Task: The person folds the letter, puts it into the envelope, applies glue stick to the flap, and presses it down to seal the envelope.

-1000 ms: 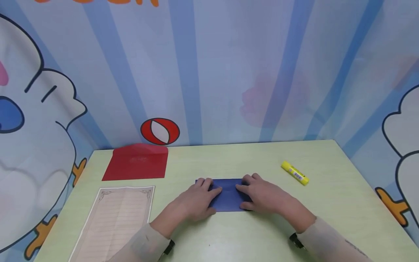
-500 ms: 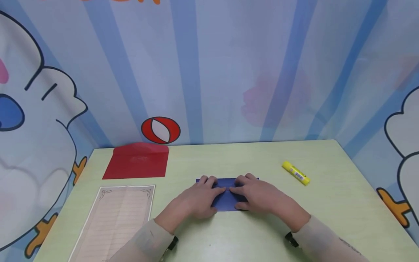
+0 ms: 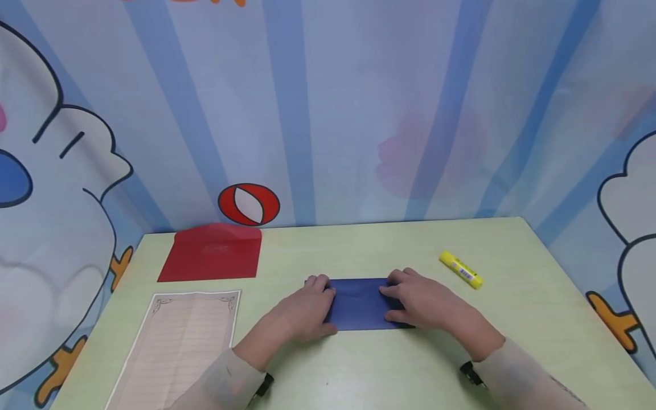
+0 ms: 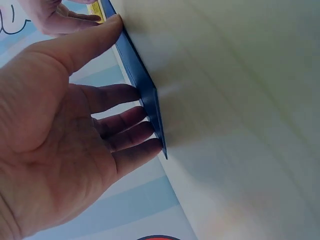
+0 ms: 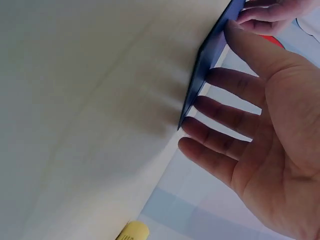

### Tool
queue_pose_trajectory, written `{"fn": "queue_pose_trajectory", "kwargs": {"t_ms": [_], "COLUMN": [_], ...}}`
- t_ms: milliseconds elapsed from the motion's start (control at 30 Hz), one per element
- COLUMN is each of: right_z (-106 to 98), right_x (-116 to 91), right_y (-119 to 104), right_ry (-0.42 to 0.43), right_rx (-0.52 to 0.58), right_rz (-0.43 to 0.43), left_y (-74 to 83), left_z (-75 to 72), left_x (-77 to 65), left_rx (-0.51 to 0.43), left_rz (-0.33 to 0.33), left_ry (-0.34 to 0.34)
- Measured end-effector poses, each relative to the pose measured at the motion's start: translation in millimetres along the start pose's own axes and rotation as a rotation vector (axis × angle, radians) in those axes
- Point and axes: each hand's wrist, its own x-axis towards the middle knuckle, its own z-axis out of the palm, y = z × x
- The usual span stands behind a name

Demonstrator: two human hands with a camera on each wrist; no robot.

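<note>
Wider apart now, left hand and right hand rest loose-fingered, pinching nothing, on blue paper below; press evenly.

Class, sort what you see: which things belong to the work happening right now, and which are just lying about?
In the work:
- blue paper
- left hand, fingers on the paper
- right hand, likewise

Lying about, untouched (though perhaps meant for later):
- red paper
- lined sheet
- yellow tube
</note>
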Motion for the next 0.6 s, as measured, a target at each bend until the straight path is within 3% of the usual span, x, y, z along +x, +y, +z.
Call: {"fn": "queue_pose_trajectory", "kwargs": {"t_ms": [267,600], "right_z": [4,5], "right_x": [15,17], "right_y": [-20,-22], "right_ry": [0.005,-0.018], "right_rx": [-0.037,-0.019], "right_rz": [-0.067,-0.051], "left_y": [4.7,3.0], "left_z": [-2.4,-1.9], "left_x": [5.1,2.7], "left_rx": [0.009,0.016], "left_rz": [-0.004,-0.010], "left_ry": [-0.052,-0.050]}}
